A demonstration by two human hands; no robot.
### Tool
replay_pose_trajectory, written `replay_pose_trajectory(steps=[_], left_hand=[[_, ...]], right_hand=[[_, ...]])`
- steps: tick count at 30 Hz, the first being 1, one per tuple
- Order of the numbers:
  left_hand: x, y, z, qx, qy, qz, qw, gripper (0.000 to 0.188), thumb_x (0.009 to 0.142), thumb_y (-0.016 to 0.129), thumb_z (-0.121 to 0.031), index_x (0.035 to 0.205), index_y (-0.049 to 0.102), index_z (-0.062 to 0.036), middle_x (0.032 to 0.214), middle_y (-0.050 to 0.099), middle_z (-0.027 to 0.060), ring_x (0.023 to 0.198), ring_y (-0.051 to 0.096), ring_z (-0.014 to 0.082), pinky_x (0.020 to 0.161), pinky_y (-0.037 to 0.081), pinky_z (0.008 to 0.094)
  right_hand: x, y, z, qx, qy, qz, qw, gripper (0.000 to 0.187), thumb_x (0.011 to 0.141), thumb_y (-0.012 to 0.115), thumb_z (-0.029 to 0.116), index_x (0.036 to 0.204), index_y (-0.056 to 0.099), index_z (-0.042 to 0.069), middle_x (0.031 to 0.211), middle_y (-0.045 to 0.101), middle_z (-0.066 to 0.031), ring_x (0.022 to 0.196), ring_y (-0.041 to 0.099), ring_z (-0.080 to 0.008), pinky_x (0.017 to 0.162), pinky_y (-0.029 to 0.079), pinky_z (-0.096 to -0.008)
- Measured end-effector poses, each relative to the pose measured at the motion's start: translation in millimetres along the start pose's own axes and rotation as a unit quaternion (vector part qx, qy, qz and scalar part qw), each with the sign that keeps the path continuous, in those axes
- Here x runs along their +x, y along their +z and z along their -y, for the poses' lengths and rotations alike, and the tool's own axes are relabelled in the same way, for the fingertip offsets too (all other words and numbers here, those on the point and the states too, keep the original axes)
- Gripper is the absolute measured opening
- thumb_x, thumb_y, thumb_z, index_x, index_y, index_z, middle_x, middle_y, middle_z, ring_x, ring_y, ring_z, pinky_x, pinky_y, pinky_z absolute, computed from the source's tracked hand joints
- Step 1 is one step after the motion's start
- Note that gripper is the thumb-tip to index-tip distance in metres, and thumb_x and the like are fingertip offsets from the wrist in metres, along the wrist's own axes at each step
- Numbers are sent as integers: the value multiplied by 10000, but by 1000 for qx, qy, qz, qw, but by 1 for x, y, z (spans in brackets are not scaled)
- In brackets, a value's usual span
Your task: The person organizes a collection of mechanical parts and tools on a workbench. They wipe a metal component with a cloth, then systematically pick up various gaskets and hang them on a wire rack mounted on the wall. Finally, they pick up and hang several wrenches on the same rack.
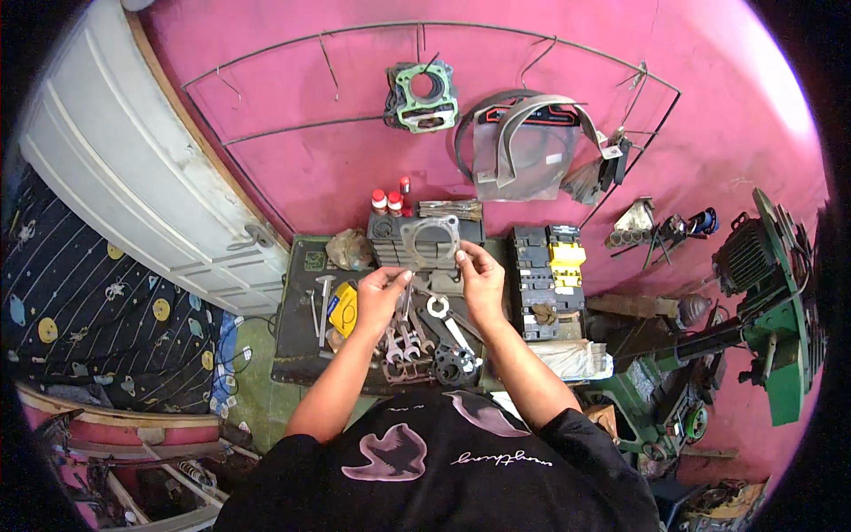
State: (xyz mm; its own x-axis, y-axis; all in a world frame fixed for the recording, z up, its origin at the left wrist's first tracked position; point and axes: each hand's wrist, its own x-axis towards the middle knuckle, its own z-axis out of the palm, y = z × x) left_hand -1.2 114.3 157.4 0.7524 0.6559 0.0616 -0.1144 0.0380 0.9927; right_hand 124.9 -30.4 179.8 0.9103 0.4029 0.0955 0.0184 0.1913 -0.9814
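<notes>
A thin grey metal gasket with a large round hole is held up over the workbench, roughly upright. My right hand pinches its right edge between thumb and fingers. At the gasket's lower left corner, the fingers of my left hand are closed in a pinch on it. Beneath my hands lie several open-end wrenches. A dark metal part with a pale ring-ended arm rests to their right, below my right hand. Close to my left wrist sits a yellow package.
A dark drawer box stands at the bench's back, with red-and-white bottles on top. Black and yellow boxes are stacked to the right. Green gaskets hang from a wall rack. A green machine stands far right, a white door left.
</notes>
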Motion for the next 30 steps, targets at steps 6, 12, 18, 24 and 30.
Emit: replay_pose_trajectory(steps=[6, 12, 18, 24, 30], left_hand=[[67, 15, -93, -6, 105, -21, 994, 119, 902, 727, -94, 939, 707, 17, 873, 721, 40, 793, 631, 81, 748, 500, 249], [135, 46, -187, -27, 211, -67, 975, 124, 888, 735, -83, 931, 706, 29, 861, 725, 70, 778, 640, 92, 720, 499, 243], [183, 52, -187, -43, 170, -57, 983, 144, 889, 741, -95, 944, 699, 32, 899, 717, 76, 813, 627, 107, 774, 492, 259], [186, 44, -151, -26, 143, -93, 985, 155, 890, 744, -114, 928, 698, 29, 896, 721, 72, 818, 630, 106, 782, 492, 269], [170, 20, -103, 73, 162, -108, 978, 234, 919, 718, -239, 881, 719, -8, 841, 729, 44, 781, 626, 112, 738, 482, 298]], right_hand=[[54, 17, 78, -241, -220, 25, 945, 553, 891, 717, 112, 1417, 551, 158, 922, 685, -114, 819, 547, -126, 795, 467, -287], [128, 53, 158, -266, -331, -90, 901, 485, 870, 732, 172, 1341, 619, 161, 645, 577, -114, 575, 500, -160, 602, 455, -328], [169, 68, 152, -290, -284, -117, 906, 441, 848, 741, 231, 1282, 668, 198, 798, 650, -238, 709, 639, -383, 704, 506, -469], [171, 65, 126, -361, -324, -108, 868, 432, 862, 739, 209, 1285, 663, 174, 771, 674, -195, 666, 652, -289, 685, 510, -414], [119, 46, 92, -388, -401, -109, 823, 497, 879, 705, 172, 1363, 595, 134, 1048, 690, -151, 944, 561, -318, 858, 451, -398]])
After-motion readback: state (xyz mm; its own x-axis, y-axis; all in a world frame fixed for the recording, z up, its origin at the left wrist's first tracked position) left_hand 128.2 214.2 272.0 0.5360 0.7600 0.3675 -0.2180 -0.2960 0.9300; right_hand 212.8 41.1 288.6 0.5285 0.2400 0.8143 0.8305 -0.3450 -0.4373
